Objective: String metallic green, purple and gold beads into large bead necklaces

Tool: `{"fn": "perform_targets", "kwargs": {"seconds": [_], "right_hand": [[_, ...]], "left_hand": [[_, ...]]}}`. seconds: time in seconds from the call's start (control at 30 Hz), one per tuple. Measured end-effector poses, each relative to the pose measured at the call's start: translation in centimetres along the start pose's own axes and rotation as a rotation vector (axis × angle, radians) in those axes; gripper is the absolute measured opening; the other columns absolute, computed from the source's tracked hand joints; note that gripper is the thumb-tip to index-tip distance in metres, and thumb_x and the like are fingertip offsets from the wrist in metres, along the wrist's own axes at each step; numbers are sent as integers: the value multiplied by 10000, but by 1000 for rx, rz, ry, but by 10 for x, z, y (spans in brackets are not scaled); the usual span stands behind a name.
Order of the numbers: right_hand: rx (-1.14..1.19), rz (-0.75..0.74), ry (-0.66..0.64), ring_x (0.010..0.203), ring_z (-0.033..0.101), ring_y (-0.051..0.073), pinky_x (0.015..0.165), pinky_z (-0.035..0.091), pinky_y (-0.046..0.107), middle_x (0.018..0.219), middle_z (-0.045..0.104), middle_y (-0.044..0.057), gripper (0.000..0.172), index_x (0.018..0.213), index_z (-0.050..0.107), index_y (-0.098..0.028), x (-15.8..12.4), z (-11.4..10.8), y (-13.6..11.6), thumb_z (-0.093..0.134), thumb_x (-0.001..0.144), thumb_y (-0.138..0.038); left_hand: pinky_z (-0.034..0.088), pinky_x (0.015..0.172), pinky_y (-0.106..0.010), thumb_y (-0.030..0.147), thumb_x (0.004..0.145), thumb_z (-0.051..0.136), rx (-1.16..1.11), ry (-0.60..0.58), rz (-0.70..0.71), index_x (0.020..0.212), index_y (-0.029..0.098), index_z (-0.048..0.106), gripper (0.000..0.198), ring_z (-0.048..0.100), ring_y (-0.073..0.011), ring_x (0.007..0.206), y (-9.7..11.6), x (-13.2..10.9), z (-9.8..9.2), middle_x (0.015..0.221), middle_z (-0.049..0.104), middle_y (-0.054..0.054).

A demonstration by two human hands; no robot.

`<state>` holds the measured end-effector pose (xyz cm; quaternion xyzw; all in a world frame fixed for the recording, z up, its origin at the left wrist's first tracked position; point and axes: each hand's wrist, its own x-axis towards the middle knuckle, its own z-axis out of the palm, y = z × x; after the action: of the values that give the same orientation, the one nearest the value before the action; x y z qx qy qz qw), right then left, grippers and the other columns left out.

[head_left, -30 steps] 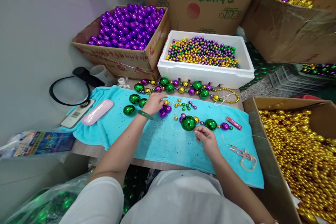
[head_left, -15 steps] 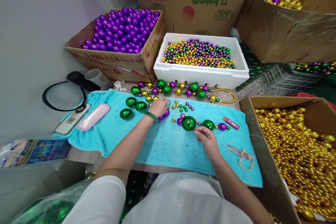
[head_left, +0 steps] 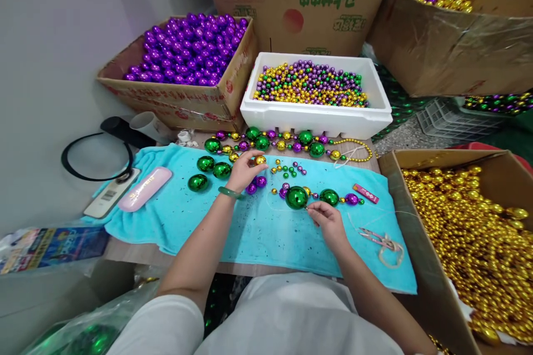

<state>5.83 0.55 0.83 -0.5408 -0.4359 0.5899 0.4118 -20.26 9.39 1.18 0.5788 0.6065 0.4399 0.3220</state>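
Note:
My left hand (head_left: 242,171) is lifted a little over the turquoise towel (head_left: 258,227), its fingertips pinched on a gold bead (head_left: 260,160). A green bangle sits on that wrist. Purple beads (head_left: 256,183) lie just under the hand, and three loose green balls (head_left: 206,171) lie to its left. My right hand (head_left: 327,219) is closed in a pinch right below a big green ball (head_left: 296,197) of a partly strung strand (head_left: 328,198); it seems to hold the thin string or needle there. Small loose beads (head_left: 289,168) lie between the hands.
A finished strand (head_left: 287,144) lies along the towel's far edge before a white foam box of mixed beads (head_left: 312,116). Cardboard boxes hold purple balls (head_left: 183,55) and gold beads (head_left: 470,233). Snips (head_left: 381,241), a red tag (head_left: 365,193), a pink case (head_left: 145,188).
My left hand came back from the bead pile toward the middle and now holds up a gold bead. The right hand stayed by the big green ball. The camera shifted slightly.

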Motion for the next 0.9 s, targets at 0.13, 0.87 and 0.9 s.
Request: {"fn": "perform_targets", "kwargs": {"seconds": [0.13,0.87,0.9], "right_hand": [[-19,-15,-4,485,375,89,440,288,228,548,527,-12,203,681,644,-183,1,1,-2,690,626,-373],[-48,-28,8,497,378,90,456,273,232,572,555,-5,185,675,653,-178,-1,1,-2,684,624,-353],[-43,-21,5,492,374,87,454,270,231,566,548,-9,186,674,653,-177,-1,1,-1,688,622,-352]], "left_hand": [[469,816,-311,261,637,754,-187,41,17,999,212,687,371,587,-180,911,15,-14,-4,1033,625,-52],[499,866,-342,314,721,730,-381,-31,-52,1106,236,657,399,589,-210,1018,46,-53,4,1150,604,-74],[509,836,-334,332,742,711,-496,-33,-121,1109,232,650,385,602,-197,984,46,-54,5,1137,616,-73]]}}
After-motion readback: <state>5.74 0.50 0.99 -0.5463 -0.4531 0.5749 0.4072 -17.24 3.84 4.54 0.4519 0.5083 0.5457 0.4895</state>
